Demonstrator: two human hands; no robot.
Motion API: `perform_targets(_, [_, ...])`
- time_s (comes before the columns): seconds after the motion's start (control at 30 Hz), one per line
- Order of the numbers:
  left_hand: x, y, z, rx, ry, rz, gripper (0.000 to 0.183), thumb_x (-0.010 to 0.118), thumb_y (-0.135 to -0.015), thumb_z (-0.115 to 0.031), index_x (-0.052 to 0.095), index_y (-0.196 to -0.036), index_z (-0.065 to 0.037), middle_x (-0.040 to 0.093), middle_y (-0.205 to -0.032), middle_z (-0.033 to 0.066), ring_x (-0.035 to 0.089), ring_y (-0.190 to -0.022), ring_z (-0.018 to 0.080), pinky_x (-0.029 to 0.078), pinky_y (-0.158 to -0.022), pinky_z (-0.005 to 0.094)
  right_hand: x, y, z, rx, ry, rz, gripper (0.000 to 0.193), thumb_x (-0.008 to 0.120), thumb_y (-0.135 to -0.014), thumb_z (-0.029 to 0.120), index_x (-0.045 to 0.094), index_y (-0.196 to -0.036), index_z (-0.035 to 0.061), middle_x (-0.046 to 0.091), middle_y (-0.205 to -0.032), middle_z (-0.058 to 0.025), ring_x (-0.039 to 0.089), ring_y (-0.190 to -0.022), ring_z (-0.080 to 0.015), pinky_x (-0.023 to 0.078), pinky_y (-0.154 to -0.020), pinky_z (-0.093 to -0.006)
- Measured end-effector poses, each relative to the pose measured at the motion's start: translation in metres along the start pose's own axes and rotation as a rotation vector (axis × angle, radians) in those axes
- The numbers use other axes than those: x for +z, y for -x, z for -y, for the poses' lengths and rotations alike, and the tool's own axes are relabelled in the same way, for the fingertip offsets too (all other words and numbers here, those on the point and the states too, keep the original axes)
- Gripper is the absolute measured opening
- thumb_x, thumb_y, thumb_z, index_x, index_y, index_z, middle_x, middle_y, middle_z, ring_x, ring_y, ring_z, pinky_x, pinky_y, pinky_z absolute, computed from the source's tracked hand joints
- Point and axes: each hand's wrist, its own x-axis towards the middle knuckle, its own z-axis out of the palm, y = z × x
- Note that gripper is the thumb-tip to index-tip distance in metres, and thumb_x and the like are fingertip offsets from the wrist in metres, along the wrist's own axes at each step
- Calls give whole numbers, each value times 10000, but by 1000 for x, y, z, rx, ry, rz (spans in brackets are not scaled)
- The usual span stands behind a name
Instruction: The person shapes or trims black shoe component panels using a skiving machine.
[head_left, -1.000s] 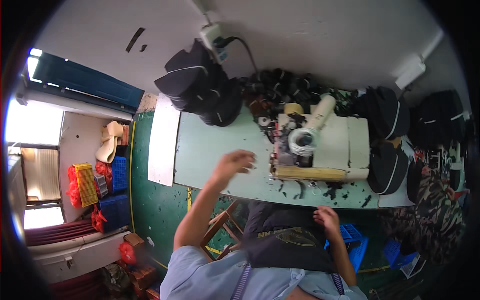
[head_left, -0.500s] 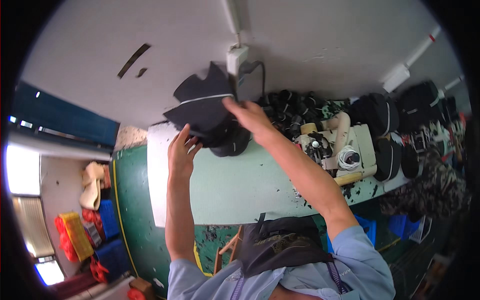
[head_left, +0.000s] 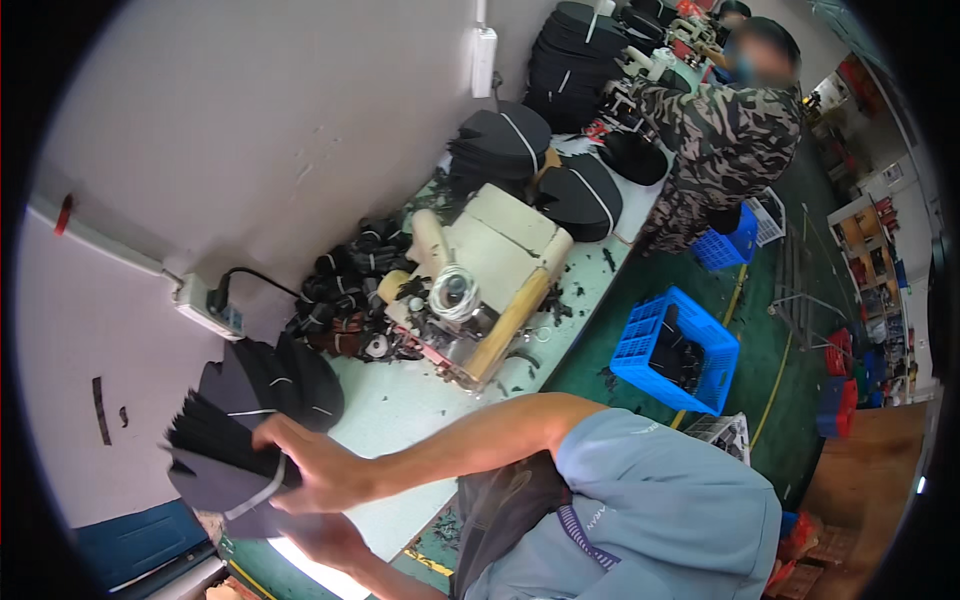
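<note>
A bundle of flat black cut pieces, tied with a white band, is held at the lower left, off the table's end. My right hand grips its near side, the arm reaching across from my shoulder. My left hand is underneath, supporting the bundle from below; only part of it shows. Just behind the bundle a second black stack lies on the pale green table.
A cream sewing machine stands mid-table with small black pieces heaped behind it. A power strip hangs on the wall. More banded black stacks lie farther along. A blue crate sits on the floor. A person in camouflage works beyond.
Both hands went from reaching for the black stack by the wall to holding one bundle, drawn off toward the table's end. My view has swung left.
</note>
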Motion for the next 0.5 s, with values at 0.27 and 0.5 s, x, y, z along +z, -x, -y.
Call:
perform_targets(0.27, [8, 97, 54, -258, 150, -177, 687, 644, -907, -502, 523, -1403, -43, 593, -1352, 135, 586, -1250, 274, 492, -1068, 417, -86, 117, -11, -389, 364, -29, 456, 831, -801, 106, 669, -1228, 109, 573, -1342, -213, 645, -1106, -380, 572, -893, -437])
perform_targets(0.5, [24, 123, 69, -440, -62, -327, 546, 647, -831, -294, 573, -1284, 1, 656, -1202, 177, 666, -1104, 335, 564, -955, 467, -155, 171, -17, -84, 352, 7, 195, 738, -783, -20, 608, -916, 39, 585, -943, -96, 565, -886, -317, 462, -795, -414])
